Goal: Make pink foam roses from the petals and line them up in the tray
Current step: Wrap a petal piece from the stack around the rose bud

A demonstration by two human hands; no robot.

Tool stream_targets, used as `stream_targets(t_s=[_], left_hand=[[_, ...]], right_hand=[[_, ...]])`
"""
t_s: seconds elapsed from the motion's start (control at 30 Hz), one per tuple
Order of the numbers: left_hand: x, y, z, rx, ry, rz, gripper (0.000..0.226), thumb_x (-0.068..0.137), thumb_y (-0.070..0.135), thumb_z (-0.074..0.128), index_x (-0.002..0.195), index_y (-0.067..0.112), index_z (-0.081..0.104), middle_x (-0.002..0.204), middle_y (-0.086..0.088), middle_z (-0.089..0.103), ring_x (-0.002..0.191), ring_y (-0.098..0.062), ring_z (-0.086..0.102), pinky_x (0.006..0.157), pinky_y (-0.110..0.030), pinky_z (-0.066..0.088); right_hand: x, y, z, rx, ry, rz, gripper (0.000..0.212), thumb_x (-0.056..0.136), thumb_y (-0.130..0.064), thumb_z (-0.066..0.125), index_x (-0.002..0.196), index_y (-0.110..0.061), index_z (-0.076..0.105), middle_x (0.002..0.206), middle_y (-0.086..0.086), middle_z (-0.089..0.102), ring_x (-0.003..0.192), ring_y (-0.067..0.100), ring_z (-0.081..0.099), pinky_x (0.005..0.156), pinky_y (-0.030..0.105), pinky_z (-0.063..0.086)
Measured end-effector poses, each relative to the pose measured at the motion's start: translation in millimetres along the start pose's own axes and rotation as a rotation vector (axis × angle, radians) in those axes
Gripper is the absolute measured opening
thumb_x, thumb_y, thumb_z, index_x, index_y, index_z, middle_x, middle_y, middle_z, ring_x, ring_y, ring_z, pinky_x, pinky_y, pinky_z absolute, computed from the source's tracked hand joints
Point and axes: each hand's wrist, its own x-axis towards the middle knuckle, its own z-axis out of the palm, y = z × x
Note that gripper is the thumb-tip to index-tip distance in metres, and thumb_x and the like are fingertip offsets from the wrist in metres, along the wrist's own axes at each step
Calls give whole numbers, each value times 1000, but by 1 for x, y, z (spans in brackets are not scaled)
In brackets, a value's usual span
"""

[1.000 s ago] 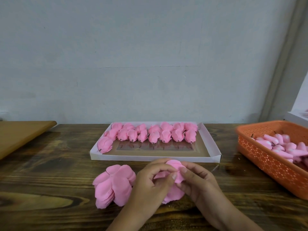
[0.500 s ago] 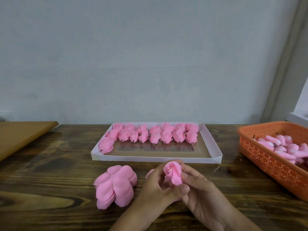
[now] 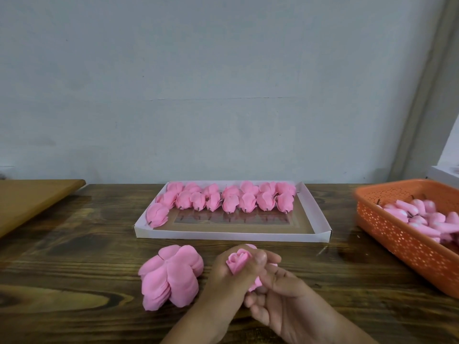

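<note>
Before the tray [image 3: 231, 236], our left hand [image 3: 231, 274] and right hand [image 3: 280, 294] pinch the rose [image 3: 238, 263], fingers curled, keeping petals wrapped.

Both hands [image 3: 250, 281] around a pink foam rose [image 3: 238, 262], near tray [image 3: 232, 236].

Head-worn view, forward and down, close over table [image 3: 74, 256].

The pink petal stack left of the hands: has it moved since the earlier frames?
No. The petal stack lies in the same spot below the white tray's near-left corner.
</note>
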Motion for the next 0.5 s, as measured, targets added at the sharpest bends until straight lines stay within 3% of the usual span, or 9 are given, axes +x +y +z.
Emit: stream_targets(t_s=[0.13, 0.23, 0.33, 0.43, 0.5], left_hand=[[2, 0, 1, -91, 147, -84, 51, 72, 68, 71, 90, 20, 78, 99, -16, 78, 80, -35, 69, 49, -25, 45], [4, -1, 3, -122, 201, -156, 58, 77, 67, 75, 93, 11, 76, 98, -17, 78, 82, -38, 70, 52, -27, 46], [5, -5, 6, -128, 204, -170, 59, 76, 62, 77, 91, 5, 77, 93, -12, 79, 78, -24, 75, 66, -33, 49], [4, -4, 8, -138, 186, -170, 58, 79, 60, 73, 91, 3, 75, 88, -7, 78, 70, -18, 71, 56, -24, 46], [5, -2, 7, -187, 164, -180, 61, 81, 57, 72, 96, -2, 67, 86, -6, 75, 63, -16, 66, 49, -20, 44]], right_hand=[[1, 3, 4, -214, 121, -100, 32, 73, -19, 79, 102, -6, 76, 83, 19, 69, 69, 24, 69, 60, 29, 57], [-1, 11, 4, -716, 310, -265, 12, 79, -17, 77, 90, -21, 78, 79, 3, 76, 75, 14, 72, 70, 29, 58], [-3, 17, 3, -1176, 427, -415, 20, 85, -17, 75, 84, -36, 74, 77, -16, 76, 77, 3, 73, 76, 22, 56], [-5, 17, 1, -1331, 470, -525, 34, 85, -19, 76, 69, -48, 65, 65, -25, 68, 63, -2, 66, 60, 9, 44], [-5, 17, -2, -1367, 448, -536, 38, 88, -18, 73, 64, -46, 64, 62, -25, 65, 58, -2, 62, 56, 7, 40]])
